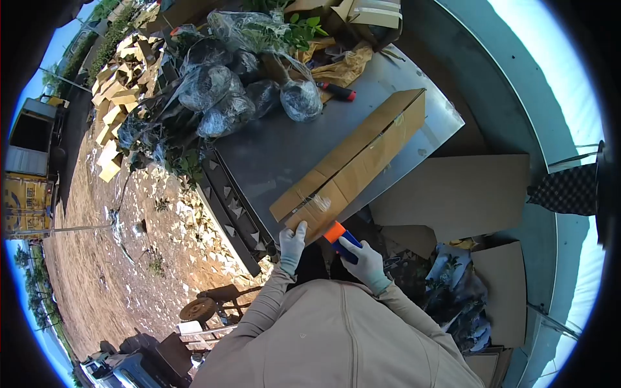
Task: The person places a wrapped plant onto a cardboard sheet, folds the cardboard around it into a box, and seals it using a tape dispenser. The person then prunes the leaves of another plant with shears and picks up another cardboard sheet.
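Note:
A long, narrow cardboard box point(362, 155) lies slantwise on the metal tabletop point(259, 168), with a seam running along its top and shiny clear tape near its close end. My left hand point(292, 246), in a pale glove, grips that close end at its corner, thumb on top. Just right of the same end, my gloved right hand point(367, 264) is closed around a blue hand tool with an orange end point(334, 231). The orange end is beside the box's edge; I cannot tell whether it touches. My palm hides part of the tool.
Leafy plants with film-wrapped root balls point(223, 97) crowd the table's far left. A red-and-black handle point(337, 90) lies beside them. Cardboard sheets point(453, 194) lean at the right, above crumpled plastic point(456, 291). Cardboard pieces point(119, 97) litter the ground outside, left.

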A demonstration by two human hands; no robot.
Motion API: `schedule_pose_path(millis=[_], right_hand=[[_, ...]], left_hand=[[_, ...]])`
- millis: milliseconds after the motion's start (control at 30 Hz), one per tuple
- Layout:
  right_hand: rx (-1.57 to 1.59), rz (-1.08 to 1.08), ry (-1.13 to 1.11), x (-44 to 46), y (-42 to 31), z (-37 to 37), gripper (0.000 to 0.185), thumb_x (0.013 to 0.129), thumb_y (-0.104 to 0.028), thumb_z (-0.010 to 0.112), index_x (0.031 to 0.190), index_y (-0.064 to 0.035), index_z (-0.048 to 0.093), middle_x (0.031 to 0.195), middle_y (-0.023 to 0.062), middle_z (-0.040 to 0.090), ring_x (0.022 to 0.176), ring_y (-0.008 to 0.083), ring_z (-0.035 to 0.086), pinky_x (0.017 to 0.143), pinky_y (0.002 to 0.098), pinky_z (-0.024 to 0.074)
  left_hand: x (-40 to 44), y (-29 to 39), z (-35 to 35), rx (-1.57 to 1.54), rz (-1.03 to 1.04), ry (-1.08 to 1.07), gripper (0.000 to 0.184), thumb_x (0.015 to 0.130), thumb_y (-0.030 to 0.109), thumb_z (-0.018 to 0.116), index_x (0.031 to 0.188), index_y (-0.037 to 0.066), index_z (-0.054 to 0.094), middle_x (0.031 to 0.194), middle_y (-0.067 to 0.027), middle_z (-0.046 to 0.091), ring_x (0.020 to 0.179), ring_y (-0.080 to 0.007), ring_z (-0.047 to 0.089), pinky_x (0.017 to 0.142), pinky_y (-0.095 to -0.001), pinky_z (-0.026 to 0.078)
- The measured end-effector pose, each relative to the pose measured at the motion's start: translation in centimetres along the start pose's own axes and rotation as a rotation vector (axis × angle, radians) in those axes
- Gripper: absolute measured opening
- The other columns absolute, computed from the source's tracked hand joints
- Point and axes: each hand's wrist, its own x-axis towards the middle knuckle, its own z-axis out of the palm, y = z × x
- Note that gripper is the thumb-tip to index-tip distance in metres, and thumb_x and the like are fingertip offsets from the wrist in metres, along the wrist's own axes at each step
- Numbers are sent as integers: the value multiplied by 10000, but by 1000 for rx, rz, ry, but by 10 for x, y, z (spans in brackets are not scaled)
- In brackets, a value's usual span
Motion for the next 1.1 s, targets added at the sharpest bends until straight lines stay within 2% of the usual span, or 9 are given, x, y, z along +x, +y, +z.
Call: schedule_pose_path(millis=[200,300,400,500,600,767,967,1033,1100], right_hand=[[4,123,121,-2,-37,-18,646,778,-280,788,1392,-385,619,851,125,599,666,310,662,589,420,549],[-185,134,198,31,-81,-38,638,769,-251,781,1369,-406,630,845,103,570,655,270,644,554,403,526],[-507,0,303,85,-72,-41,650,746,-271,796,1359,-413,634,863,90,561,652,259,636,539,396,522],[-506,3,376,148,-14,-39,394,728,-330,822,1108,-308,720,888,64,544,683,238,624,551,398,514],[-589,11,643,242,68,-68,297,763,-311,792,1018,-183,712,916,70,572,756,257,615,622,432,502],[-562,-224,404,328,139,-120,287,826,-200,717,1112,-174,717,1080,79,634,964,279,636,801,443,508],[-282,-83,298,307,178,-155,316,863,-152,684,1176,-168,720,1154,87,665,1051,304,647,899,459,509],[-234,-21,237,295,196,-159,298,870,-147,680,1164,-157,723,1126,81,680,1015,305,659,870,450,522],[-208,-18,198,288,212,-165,289,872,-148,679,1157,-149,725,1105,75,688,994,301,665,855,444,529]], left_hand=[[-5,94,9,-406,51,-5,152,977,94,666,852,31,726,699,68,625,589,18,473,489,-234,364],[32,151,7,-343,467,-79,169,963,48,651,801,29,696,697,77,601,591,10,450,506,-241,361],[56,240,-1,-605,334,-94,202,962,41,656,763,13,677,686,72,600,600,-6,464,520,-243,370],[78,291,20,-987,182,-1,145,970,48,655,840,-8,685,748,57,637,642,-14,497,553,-222,400],[104,322,56,-796,540,-37,80,969,78,681,943,3,691,835,50,658,684,-14,509,591,-203,422],[180,412,126,-1136,294,-84,108,967,121,707,902,43,670,806,91,599,668,-1,466,565,-196,379],[347,483,236,-1219,557,159,407,966,153,719,630,101,496,602,127,392,566,4,280,488,-265,225],[413,491,257,-1103,595,153,253,974,187,710,762,72,634,694,106,498,628,6,394,547,-232,325],[482,500,271,-938,675,180,452,970,207,696,598,20,518,573,68,477,542,-24,361,476,-302,300]])
